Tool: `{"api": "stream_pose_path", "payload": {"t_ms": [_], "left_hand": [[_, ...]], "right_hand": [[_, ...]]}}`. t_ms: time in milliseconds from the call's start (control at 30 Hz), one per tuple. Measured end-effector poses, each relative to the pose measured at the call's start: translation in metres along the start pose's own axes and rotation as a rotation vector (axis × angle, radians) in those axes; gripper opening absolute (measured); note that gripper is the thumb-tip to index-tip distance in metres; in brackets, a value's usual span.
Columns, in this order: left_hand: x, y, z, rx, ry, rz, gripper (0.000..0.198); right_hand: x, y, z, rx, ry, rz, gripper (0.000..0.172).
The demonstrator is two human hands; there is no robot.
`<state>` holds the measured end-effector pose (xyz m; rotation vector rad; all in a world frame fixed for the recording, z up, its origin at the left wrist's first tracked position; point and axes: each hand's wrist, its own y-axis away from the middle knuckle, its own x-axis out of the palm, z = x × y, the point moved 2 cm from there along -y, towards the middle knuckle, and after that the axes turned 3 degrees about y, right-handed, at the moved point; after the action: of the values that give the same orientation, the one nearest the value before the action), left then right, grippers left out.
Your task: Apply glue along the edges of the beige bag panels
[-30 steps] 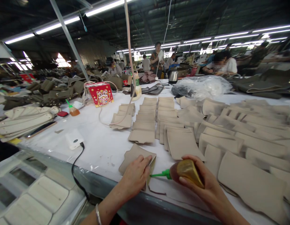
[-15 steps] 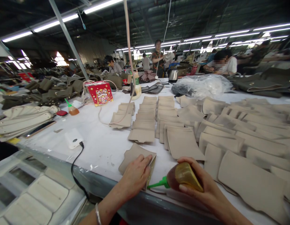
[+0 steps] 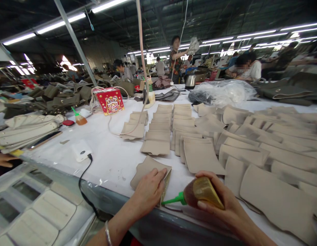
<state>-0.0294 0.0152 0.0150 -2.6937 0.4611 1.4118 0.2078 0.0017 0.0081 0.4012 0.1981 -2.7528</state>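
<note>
My left hand (image 3: pixel 150 189) holds a beige leather piece (image 3: pixel 145 166) at the table's front edge, index and middle fingers lying over its folded or raised right side. The thumb is mostly hidden. My right hand (image 3: pixel 225 201) is wrapped round a squeeze bottle (image 3: pixel 203 193) of amber liquid, tilted on its side. Its green nozzle (image 3: pixel 173 199) points left, and the tip meets or nearly meets the lower right edge of the piece. Behind that piece lie overlapping rows of similar beige pieces (image 3: pixel 157 141); more (image 3: pixel 273 201) spread to the right.
A white device (image 3: pixel 81 151) trails a black cable over the front edge. Farther left are a second green-tipped bottle (image 3: pixel 80 119) and pale strips (image 3: pixel 27 130). A red box (image 3: pixel 111 101), hanging hose, kettle (image 3: pixel 190 82) and plastic bag (image 3: pixel 225 92) stand behind. Another person's hand (image 3: pixel 3 160) shows at left.
Both my hands, the bottle and the piece stay almost in place. Another person's hand has come in at the left edge. A person in the background has raised a pale bundle.
</note>
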Motion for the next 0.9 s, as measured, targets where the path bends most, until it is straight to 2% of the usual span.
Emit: {"api": "stream_pose_path", "payload": {"t_ms": [167,400,667,833,900], "left_hand": [[0.002,0.0,0.001,0.001,-0.003,-0.006,0.049],[0.0,0.0,0.001,-0.004,-0.007,0.009,0.049],[0.003,-0.002,0.002,0.014,-0.005,0.024,0.049],[0.003,-0.003,0.003,0.025,0.008,0.015,0.048],[0.002,-0.003,0.003,0.029,0.004,0.015,0.048]], "right_hand": [[-0.002,-0.004,0.003,-0.033,0.045,-0.082,0.048],[0.002,-0.004,-0.004,0.014,0.001,-0.031,0.049],[-0.015,-0.02,-0.005,-0.038,0.156,-0.249,0.05],[-0.011,-0.017,-0.002,0.009,0.068,-0.118,0.05],[-0.012,-0.019,-0.003,0.006,0.079,-0.134,0.05]]}}
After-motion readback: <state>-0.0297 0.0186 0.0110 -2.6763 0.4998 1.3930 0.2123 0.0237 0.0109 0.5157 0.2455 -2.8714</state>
